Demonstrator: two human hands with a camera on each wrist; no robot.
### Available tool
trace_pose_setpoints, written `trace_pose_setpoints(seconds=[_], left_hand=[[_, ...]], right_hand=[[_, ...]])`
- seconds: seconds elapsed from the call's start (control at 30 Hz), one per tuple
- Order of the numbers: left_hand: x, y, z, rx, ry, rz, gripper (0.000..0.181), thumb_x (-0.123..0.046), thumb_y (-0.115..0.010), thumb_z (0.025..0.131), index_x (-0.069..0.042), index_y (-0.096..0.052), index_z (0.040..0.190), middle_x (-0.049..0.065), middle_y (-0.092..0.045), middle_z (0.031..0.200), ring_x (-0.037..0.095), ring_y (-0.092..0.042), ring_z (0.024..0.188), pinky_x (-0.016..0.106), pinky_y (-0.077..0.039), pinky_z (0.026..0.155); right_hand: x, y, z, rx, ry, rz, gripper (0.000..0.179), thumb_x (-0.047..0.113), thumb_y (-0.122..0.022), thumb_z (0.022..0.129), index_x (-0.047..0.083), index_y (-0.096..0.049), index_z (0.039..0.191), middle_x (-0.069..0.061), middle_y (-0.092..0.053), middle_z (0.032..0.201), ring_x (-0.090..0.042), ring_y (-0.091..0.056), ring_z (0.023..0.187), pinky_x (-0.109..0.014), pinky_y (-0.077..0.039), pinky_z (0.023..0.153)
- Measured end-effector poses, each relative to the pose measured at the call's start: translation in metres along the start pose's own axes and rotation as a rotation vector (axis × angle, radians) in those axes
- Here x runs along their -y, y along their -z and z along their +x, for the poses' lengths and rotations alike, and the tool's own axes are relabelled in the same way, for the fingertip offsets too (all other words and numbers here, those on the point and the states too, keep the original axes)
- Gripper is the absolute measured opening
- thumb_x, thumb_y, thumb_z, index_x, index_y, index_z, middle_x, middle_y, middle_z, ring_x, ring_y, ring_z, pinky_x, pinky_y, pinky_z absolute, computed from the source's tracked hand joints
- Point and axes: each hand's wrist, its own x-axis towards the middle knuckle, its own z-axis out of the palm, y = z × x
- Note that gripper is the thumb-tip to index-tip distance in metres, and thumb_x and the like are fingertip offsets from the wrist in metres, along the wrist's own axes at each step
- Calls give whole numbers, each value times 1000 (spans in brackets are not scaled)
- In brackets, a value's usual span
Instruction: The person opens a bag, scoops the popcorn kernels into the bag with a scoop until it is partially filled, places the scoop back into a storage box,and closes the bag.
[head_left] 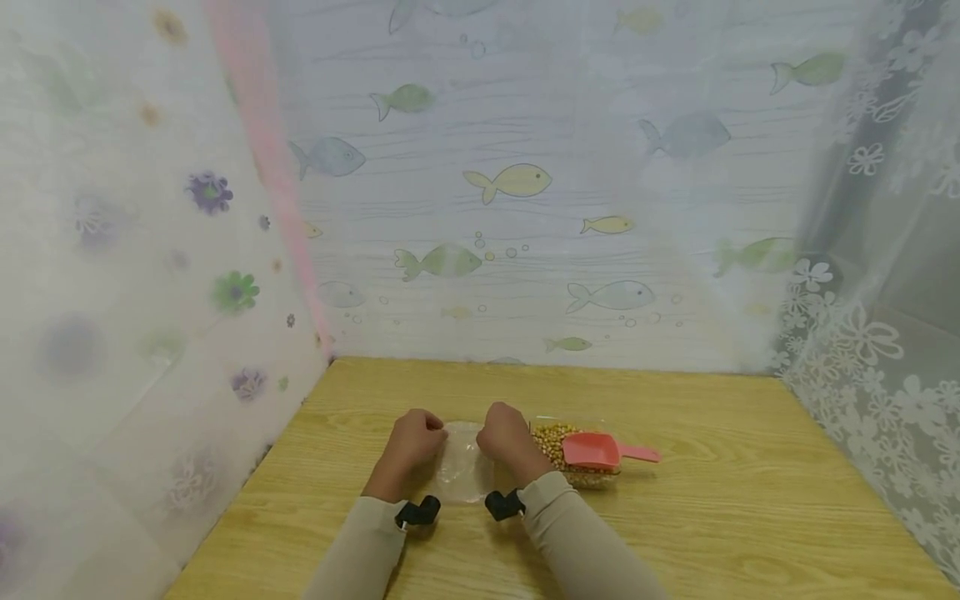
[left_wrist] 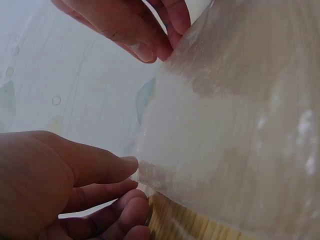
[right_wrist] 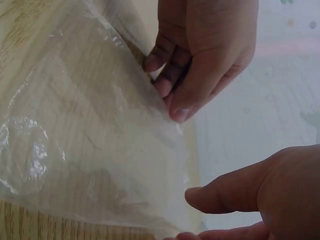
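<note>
A clear plastic bag (head_left: 459,473) hangs between the two hands above the table. My left hand (head_left: 414,443) pinches one upper corner of it between thumb and fingers. In the left wrist view the left hand (left_wrist: 45,185) lies at the lower left, beside the bag's film (left_wrist: 225,130). My right hand (head_left: 506,435) holds the opposite upper corner. From the right wrist view, the right hand (right_wrist: 295,195) has its thumb and fingertips at the bag's edge (right_wrist: 100,135), partly cut off by the frame. The bag's mouth looks nearly flat, and nothing shows inside.
Right of the hands stands a clear box (head_left: 596,481) of yellow corn kernels (head_left: 551,439). A pink-red scoop (head_left: 592,450) lies on top, its handle pointing right. The wooden table (head_left: 712,500) is bordered by patterned curtains (head_left: 517,267) at the back and sides.
</note>
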Motion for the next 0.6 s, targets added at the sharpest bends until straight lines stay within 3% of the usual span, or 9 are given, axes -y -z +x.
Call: trace_pose_setpoints(seconds=[0.23, 0.3, 0.33, 0.4, 0.47, 0.53, 0.6], left_hand=[[3, 6, 1, -27, 30, -79, 13, -18, -73, 95, -5, -75, 100, 10, -71, 100, 25, -65, 90, 41, -56, 77], [4, 8, 0, -28, 34, -125, 13, -18, -72, 96, -6, -75, 100, 10, -71, 100, 25, -65, 89, 40, -57, 76], [4, 10, -1, -28, 40, -149, 13, -18, -72, 97, -6, -75, 101, 10, -71, 99, 24, -66, 88, 39, -57, 75], [5, 14, -1, -27, 44, -191, 13, -17, -70, 98, -5, -75, 102, 10, -71, 98, 23, -67, 86, 37, -58, 73], [5, 18, 0, -29, 50, -218, 13, -17, -70, 99, -5, -75, 103, 10, -72, 96, 21, -69, 82, 35, -59, 69], [5, 22, 1, -36, 37, -222, 13, -16, -71, 99, -5, -76, 103, 10, -73, 93, 20, -69, 78, 33, -59, 66], [4, 26, 1, -38, 25, -220, 12, -16, -71, 99, -5, -76, 102, 9, -73, 90, 19, -70, 77, 32, -59, 64]], right_hand=[[-6, -2, 3, -110, 30, 61, 52, -10, -54, 90, 19, -25, 59, 4, -13, 60, -13, -12, 54, -30, -19, 50], [-6, -2, 3, -150, 33, 81, 39, -9, -54, 90, 9, -45, 57, -1, -39, 57, -13, -21, 54, -30, -24, 50], [-5, -1, 3, -164, 32, 97, 30, -9, -54, 90, 2, -57, 63, -6, -54, 64, -13, -30, 53, -30, -30, 50], [-2, 0, 2, -190, 21, 127, 20, -6, -55, 92, -7, -74, 90, -17, -73, 92, -18, -54, 62, -32, -47, 55], [1, 2, 1, -223, 9, 154, 29, -3, -57, 95, -5, -75, 117, -21, -73, 121, -27, -70, 87, -40, -59, 70], [3, 4, -1, -239, -8, 175, 26, 0, -58, 97, -2, -75, 116, -18, -75, 116, -31, -72, 94, -42, -60, 74], [5, 7, -2, -254, -15, 200, 23, 3, -59, 98, 1, -76, 113, -15, -75, 111, -27, -70, 82, -38, -58, 67]])
